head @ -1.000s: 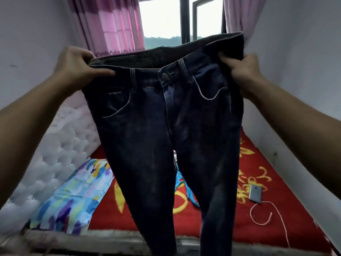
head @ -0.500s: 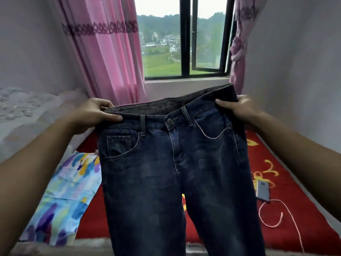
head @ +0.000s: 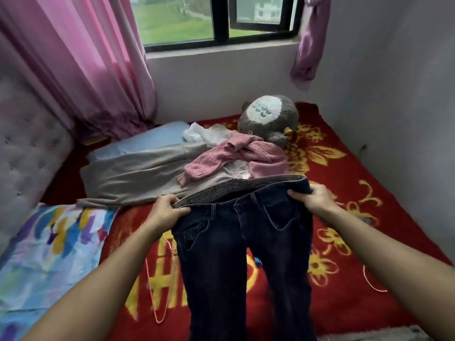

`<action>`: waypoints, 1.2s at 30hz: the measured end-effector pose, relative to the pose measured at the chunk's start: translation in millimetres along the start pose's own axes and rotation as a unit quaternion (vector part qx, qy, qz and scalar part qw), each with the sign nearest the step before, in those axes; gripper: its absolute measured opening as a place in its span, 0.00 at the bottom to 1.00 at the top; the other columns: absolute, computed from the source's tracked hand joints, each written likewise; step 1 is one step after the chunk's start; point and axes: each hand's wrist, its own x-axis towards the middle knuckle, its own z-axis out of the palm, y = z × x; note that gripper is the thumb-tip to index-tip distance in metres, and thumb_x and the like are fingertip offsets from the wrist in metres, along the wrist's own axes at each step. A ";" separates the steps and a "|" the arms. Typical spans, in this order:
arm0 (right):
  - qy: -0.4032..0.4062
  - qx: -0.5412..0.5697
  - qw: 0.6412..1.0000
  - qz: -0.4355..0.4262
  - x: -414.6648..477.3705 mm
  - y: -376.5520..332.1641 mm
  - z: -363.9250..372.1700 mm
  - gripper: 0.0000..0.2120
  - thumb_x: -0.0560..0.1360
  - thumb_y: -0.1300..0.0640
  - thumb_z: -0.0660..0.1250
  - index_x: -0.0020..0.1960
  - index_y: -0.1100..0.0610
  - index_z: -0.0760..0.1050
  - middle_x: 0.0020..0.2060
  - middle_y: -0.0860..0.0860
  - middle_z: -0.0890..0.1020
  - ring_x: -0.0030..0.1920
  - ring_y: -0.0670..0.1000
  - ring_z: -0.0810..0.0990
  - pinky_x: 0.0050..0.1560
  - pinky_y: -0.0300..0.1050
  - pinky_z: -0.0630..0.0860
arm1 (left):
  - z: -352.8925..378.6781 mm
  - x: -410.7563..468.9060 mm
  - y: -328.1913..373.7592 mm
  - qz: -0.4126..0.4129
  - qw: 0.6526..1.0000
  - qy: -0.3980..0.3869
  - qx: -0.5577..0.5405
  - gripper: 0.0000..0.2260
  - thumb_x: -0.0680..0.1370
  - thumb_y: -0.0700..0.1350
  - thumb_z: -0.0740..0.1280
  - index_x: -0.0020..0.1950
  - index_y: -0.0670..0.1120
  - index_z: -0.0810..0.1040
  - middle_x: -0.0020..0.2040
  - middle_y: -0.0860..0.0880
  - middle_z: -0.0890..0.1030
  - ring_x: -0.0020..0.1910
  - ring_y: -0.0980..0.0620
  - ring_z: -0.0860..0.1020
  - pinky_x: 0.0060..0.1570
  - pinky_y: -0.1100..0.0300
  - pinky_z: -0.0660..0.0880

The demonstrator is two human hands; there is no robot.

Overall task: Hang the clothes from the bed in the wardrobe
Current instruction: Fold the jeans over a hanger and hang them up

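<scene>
Both hands hold a pair of dark blue jeans (head: 246,254) up by the waistband, over the near part of the bed (head: 349,173). The left hand (head: 167,212) pinches the left end of the band, thumb on the front and fingers curled behind. The right hand (head: 312,199) grips the right end the same way. The waistband gapes open, showing its striped lining, and the legs hang down towards the near edge of the view.

The bed is covered by a red blanket with yellow flowers. On it, just beyond the jeans, lies a pink knitted sweater (head: 246,156), crumpled on top of a grey garment (head: 138,173) spread out to the left. A white cloth (head: 197,134) sits at the far end of that heap. A grey plush owl (head: 268,119) rests behind the sweater, near the far wall. A colourful pillow (head: 49,254) lies at the near left beside the tufted headboard (head: 27,156), and a pale blue pillow (head: 147,141) lies farther back. A thin pink cord (head: 150,291) trails over the blanket left of the jeans. A pink curtain (head: 86,65) hangs left of the window (head: 221,18).
</scene>
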 end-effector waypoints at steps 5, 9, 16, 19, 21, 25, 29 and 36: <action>-0.006 -0.013 0.999 0.039 78.2 32.2 26.0 0.04 0.70 0.56 0.76 0.39 0.55 0.82 0.39 0.51 0.85 0.42 0.53 0.82 0.47 0.50 0.78 | 36.0 64.0 -0.1 -0.048 0.998 0.017 -0.027 0.08 0.71 0.38 0.74 0.38 0.44 0.75 0.31 0.49 0.76 0.30 0.53 0.72 0.23 0.67 0.67; -0.008 -0.015 0.998 0.068 153.6 54.6 56.0 0.04 0.69 0.56 0.76 0.41 0.55 0.83 0.41 0.53 0.86 0.42 0.53 0.84 0.47 0.53 0.80 | 62.8 137.4 -9.1 -0.083 0.995 0.050 -0.014 0.10 0.70 0.39 0.76 0.36 0.47 0.76 0.35 0.49 0.79 0.36 0.52 0.75 0.38 0.59 0.71; 0.007 -0.048 0.995 0.083 295.9 125.7 112.6 0.10 0.68 0.56 0.77 0.46 0.56 0.79 0.45 0.55 0.83 0.49 0.57 0.83 0.55 0.54 0.78 | 128.6 268.5 -46.6 -0.118 0.979 0.146 0.083 0.12 0.73 0.40 0.69 0.57 0.41 0.78 0.52 0.40 0.82 0.54 0.42 0.79 0.55 0.54 0.72; 0.014 -0.128 0.985 0.118 295.4 185.7 107.2 0.22 0.68 0.56 0.77 0.59 0.60 0.77 0.51 0.57 0.82 0.53 0.56 0.80 0.58 0.51 0.75 | 186.8 282.3 -63.6 -0.100 0.983 0.086 0.125 0.11 0.73 0.39 0.68 0.56 0.42 0.79 0.48 0.41 0.83 0.51 0.43 0.80 0.52 0.56 0.73; -0.009 -0.163 0.974 0.158 268.1 231.1 92.5 0.26 0.68 0.53 0.77 0.62 0.60 0.76 0.54 0.58 0.82 0.56 0.57 0.80 0.58 0.49 0.75 | 236.9 278.9 -68.6 -0.086 0.987 0.024 0.136 0.11 0.74 0.40 0.68 0.56 0.43 0.80 0.46 0.42 0.83 0.50 0.43 0.80 0.50 0.56 0.73; -0.069 -0.283 0.931 0.223 188.2 310.0 72.8 0.35 0.66 0.39 0.75 0.67 0.52 0.71 0.61 0.53 0.79 0.60 0.56 0.78 0.57 0.49 0.75 | 341.5 273.0 -66.4 -0.044 0.984 -0.092 0.143 0.12 0.76 0.47 0.67 0.59 0.48 0.77 0.44 0.48 0.80 0.51 0.44 0.78 0.52 0.52 0.75; -0.089 -0.436 0.874 0.195 115.0 350.1 69.2 0.39 0.65 0.30 0.67 0.71 0.45 0.62 0.64 0.46 0.69 0.65 0.51 0.71 0.57 0.47 0.73 | 425.9 275.9 -71.1 -0.138 0.974 -0.156 0.087 0.28 0.69 0.64 0.68 0.53 0.42 0.75 0.49 0.44 0.80 0.49 0.43 0.80 0.47 0.47 0.80; -0.036 -0.436 0.881 0.182 52.6 379.1 61.7 0.16 0.75 0.46 0.63 0.61 0.49 0.75 0.64 0.46 0.71 0.64 0.51 0.72 0.52 0.48 0.74 | 446.8 271.4 -111.3 -0.158 0.980 -0.115 -0.023 0.06 0.67 0.45 0.66 0.35 0.43 0.71 0.34 0.42 0.76 0.38 0.40 0.81 0.36 0.41 0.81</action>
